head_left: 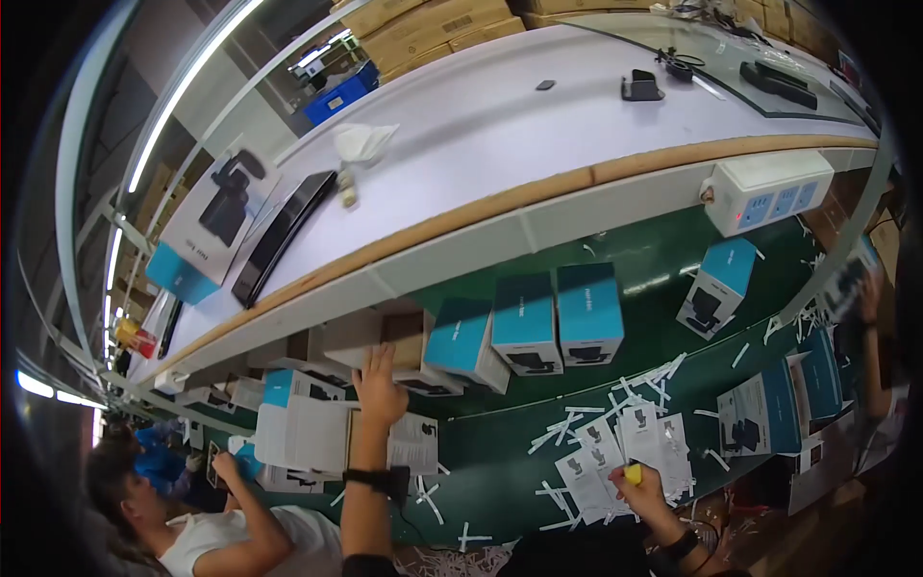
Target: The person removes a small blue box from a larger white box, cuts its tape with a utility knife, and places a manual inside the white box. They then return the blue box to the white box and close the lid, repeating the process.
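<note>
My left hand (379, 387) reaches forward with a black wrist device on the forearm. Its fingers rest on a white and blue carton (399, 354) under the shelf edge. My right hand (638, 487) sits low at the front, closed around a small yellow object (633, 473). It hovers over a fan of white printed leaflets (625, 444) lying on the green belt (500, 452). Three blue and white product boxes (527, 322) stand in a row just behind.
A white shelf (500, 125) with a wooden edge runs above the belt, carrying a black curved bar (281, 236), a boxed product (213, 216) and a white power strip (767, 190). White paper strips (567, 423) litter the belt. Another person (207, 519) works at my left.
</note>
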Action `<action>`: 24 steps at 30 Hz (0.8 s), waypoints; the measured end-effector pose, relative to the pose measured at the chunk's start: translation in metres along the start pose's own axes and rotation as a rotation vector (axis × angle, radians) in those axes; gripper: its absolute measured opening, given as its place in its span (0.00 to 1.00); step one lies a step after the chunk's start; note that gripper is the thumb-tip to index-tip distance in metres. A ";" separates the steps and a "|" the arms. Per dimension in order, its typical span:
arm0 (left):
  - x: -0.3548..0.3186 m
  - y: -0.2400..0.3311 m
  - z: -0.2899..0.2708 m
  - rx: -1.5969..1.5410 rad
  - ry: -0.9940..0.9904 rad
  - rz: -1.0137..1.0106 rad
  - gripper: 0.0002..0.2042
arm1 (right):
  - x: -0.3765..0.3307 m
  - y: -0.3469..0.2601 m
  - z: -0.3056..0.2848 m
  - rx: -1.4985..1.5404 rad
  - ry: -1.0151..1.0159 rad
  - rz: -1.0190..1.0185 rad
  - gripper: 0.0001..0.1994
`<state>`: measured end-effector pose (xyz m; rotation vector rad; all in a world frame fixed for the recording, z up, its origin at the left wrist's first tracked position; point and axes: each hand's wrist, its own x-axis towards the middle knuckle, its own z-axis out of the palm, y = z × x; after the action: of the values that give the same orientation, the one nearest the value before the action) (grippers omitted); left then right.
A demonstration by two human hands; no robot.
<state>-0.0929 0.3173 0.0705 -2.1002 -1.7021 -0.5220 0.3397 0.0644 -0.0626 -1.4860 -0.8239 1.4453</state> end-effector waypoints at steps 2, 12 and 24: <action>0.003 -0.016 0.000 0.013 -0.116 -0.005 0.19 | 0.008 0.021 0.013 -0.049 -0.119 -0.021 0.07; -0.079 0.060 -0.022 -0.296 0.108 -0.037 0.03 | 0.041 0.033 0.025 -1.012 0.007 -0.158 0.24; -0.254 0.031 -0.158 -0.525 -0.140 0.219 0.09 | 0.052 0.087 0.057 -1.121 0.115 -0.046 0.32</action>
<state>-0.1193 0.0178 0.0741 -2.7065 -1.4912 -0.8414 0.2784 0.0858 -0.1596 -2.2783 -1.7258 0.8155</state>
